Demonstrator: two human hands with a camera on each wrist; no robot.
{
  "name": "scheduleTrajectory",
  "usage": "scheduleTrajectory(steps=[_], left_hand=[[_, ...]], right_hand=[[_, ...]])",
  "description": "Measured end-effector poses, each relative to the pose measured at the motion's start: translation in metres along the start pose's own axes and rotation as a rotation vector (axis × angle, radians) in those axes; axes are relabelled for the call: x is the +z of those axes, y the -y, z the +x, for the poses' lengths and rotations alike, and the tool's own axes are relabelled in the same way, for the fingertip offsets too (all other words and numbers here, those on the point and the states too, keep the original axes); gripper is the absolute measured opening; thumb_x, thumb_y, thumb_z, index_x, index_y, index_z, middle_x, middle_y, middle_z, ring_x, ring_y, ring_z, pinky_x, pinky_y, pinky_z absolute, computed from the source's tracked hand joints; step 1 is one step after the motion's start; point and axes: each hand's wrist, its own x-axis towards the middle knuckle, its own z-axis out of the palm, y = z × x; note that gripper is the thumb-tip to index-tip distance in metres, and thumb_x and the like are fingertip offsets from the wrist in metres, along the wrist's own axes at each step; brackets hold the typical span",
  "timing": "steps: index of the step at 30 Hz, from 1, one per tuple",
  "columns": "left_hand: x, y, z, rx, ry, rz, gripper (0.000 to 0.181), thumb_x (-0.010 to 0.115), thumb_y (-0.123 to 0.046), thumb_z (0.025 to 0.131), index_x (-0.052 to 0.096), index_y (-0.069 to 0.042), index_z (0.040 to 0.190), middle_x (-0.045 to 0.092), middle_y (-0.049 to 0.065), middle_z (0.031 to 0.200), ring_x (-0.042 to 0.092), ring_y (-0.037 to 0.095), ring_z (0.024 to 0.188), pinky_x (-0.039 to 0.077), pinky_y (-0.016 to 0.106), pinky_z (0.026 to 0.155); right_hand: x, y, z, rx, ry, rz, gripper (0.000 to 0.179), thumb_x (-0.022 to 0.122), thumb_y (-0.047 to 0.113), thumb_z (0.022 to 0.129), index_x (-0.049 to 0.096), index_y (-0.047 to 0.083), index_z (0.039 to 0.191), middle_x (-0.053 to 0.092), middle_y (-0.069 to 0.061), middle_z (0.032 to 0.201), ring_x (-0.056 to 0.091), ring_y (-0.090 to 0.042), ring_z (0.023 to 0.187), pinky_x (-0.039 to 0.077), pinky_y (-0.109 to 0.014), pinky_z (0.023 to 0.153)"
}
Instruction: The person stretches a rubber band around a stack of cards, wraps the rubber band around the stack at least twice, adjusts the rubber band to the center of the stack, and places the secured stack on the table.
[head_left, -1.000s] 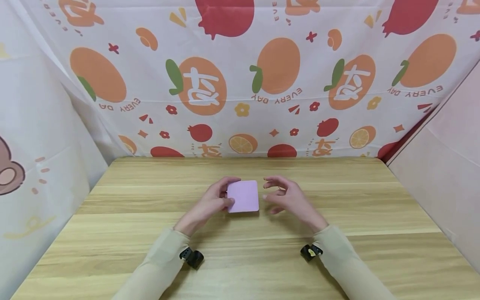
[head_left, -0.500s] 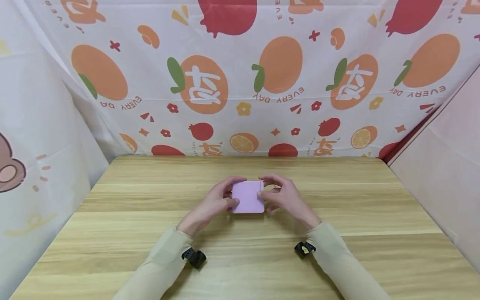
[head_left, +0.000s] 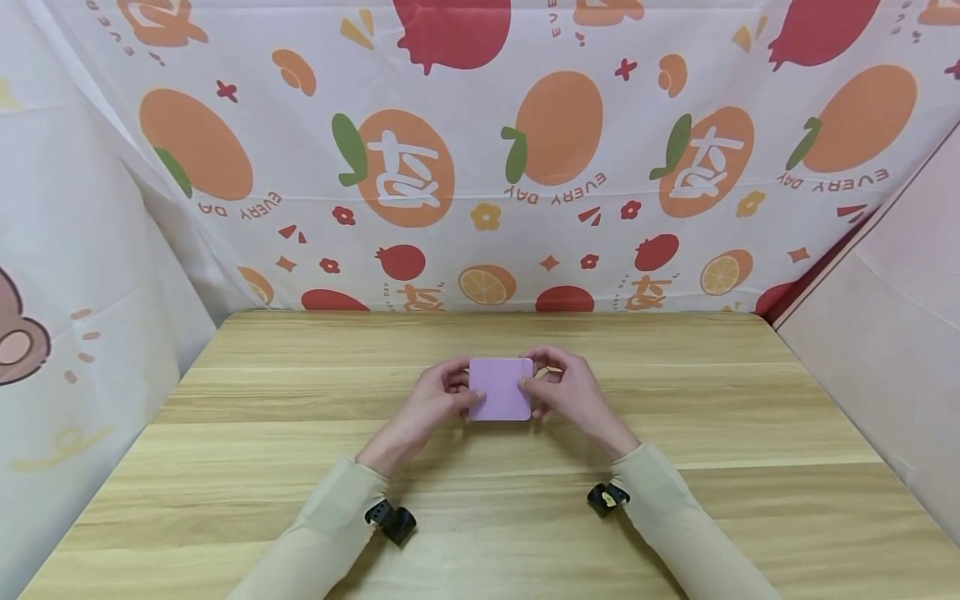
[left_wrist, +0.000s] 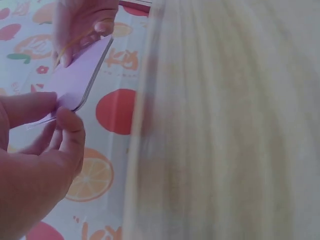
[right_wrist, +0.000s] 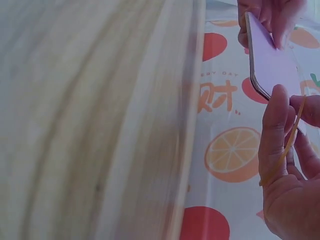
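Note:
A pale purple square stack (head_left: 500, 390) with rounded corners is held up over the table, its broad face toward the head camera. Thin layers show along its edge; whether they are loose cards or a bound pad is unclear. My left hand (head_left: 435, 392) pinches its left side, thumb on the face and fingers behind. At the opposite side my right hand (head_left: 573, 390) grips the stack, thumb also on the face. A yellow-orange rubber band (right_wrist: 289, 146) stretches across the right hand's fingers toward the thumb. How far it passes round the stack is hidden.
Below the hands lies a wood-grain table (head_left: 480, 508). A white fruit-print cloth (head_left: 480, 167) hangs along its back edge, with pale cloths at both sides. Each sleeved wrist wears a small black camera, such as the left wrist camera (head_left: 393, 523).
My right hand, apart from the stack a second ago, has moved left and now grips its right side. The stack and my left hand have shifted slightly right.

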Motion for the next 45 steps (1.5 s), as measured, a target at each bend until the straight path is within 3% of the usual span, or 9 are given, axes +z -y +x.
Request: scheduleTrajectory(steps=[6,11,19,23,27,32,40,45], left_hand=[[0.003,0.004,0.0,0.008,-0.081,0.021,0.011,0.07,0.002,0.086,0.067,0.008,0.094,0.063,0.006,0.078,0.055,0.013,0.069,0.046,0.026,0.061],[0.001,0.002,-0.001,0.036,-0.076,0.06,0.008,0.072,0.001,0.084,0.068,0.007,0.088,0.061,0.002,0.073,0.052,0.012,0.067,0.044,0.025,0.06],[-0.003,0.004,-0.001,0.052,-0.09,0.062,0.013,0.073,0.0,0.083,0.069,0.008,0.093,0.066,0.005,0.079,0.057,0.012,0.074,0.049,0.025,0.066],[-0.004,0.003,0.001,0.012,-0.147,-0.006,0.015,0.073,0.0,0.083,0.07,0.008,0.096,0.066,0.006,0.08,0.059,0.013,0.074,0.05,0.028,0.069],[-0.007,-0.003,0.002,-0.033,-0.197,-0.111,0.017,0.072,-0.001,0.085,0.07,0.006,0.1,0.066,0.004,0.082,0.058,0.013,0.077,0.048,0.03,0.073],[-0.012,-0.012,0.003,-0.028,-0.25,-0.294,0.012,0.068,0.004,0.087,0.069,0.007,0.099,0.066,0.002,0.078,0.059,0.012,0.073,0.047,0.028,0.073],[-0.021,-0.026,0.006,-0.055,-0.279,-0.429,0.019,0.064,0.007,0.089,0.065,0.012,0.107,0.069,0.003,0.081,0.062,0.012,0.074,0.05,0.025,0.071],[-0.029,-0.031,0.01,-0.078,-0.356,-0.514,0.015,0.062,0.011,0.089,0.067,0.01,0.103,0.069,0.005,0.081,0.063,0.014,0.073,0.052,0.025,0.068]], right_hand=[[0.0,0.0,0.0,-0.014,0.026,-0.041,0.029,0.073,0.003,0.086,0.063,0.006,0.113,0.058,-0.014,0.1,0.061,-0.031,0.069,0.055,-0.051,0.055],[0.0,0.006,-0.002,-0.018,0.064,-0.1,0.025,0.07,-0.001,0.086,0.062,0.005,0.109,0.057,-0.013,0.095,0.059,-0.04,0.072,0.052,-0.059,0.056],[-0.002,0.002,-0.001,-0.062,0.123,-0.133,0.025,0.074,0.009,0.086,0.066,0.007,0.11,0.064,-0.009,0.104,0.062,-0.025,0.088,0.056,-0.034,0.072],[0.004,-0.001,-0.002,0.018,0.148,-0.022,0.034,0.073,0.015,0.089,0.064,0.002,0.119,0.067,-0.011,0.107,0.064,-0.021,0.095,0.055,-0.034,0.078],[0.012,-0.005,-0.004,0.076,0.161,0.156,0.032,0.068,0.013,0.093,0.061,-0.007,0.117,0.068,-0.012,0.099,0.065,-0.018,0.086,0.054,-0.035,0.08],[0.022,-0.008,-0.009,0.129,0.2,0.364,0.029,0.061,0.004,0.097,0.055,-0.016,0.117,0.067,-0.018,0.099,0.067,-0.016,0.084,0.05,-0.044,0.092],[0.03,-0.003,-0.013,0.132,0.342,0.286,0.038,0.063,0.007,0.096,0.055,-0.015,0.126,0.062,-0.03,0.119,0.069,-0.018,0.08,0.055,-0.042,0.082],[0.028,-0.006,-0.011,0.112,0.341,0.183,0.027,0.067,0.005,0.093,0.066,-0.012,0.113,0.068,-0.026,0.106,0.07,-0.03,0.084,0.054,-0.046,0.082]])
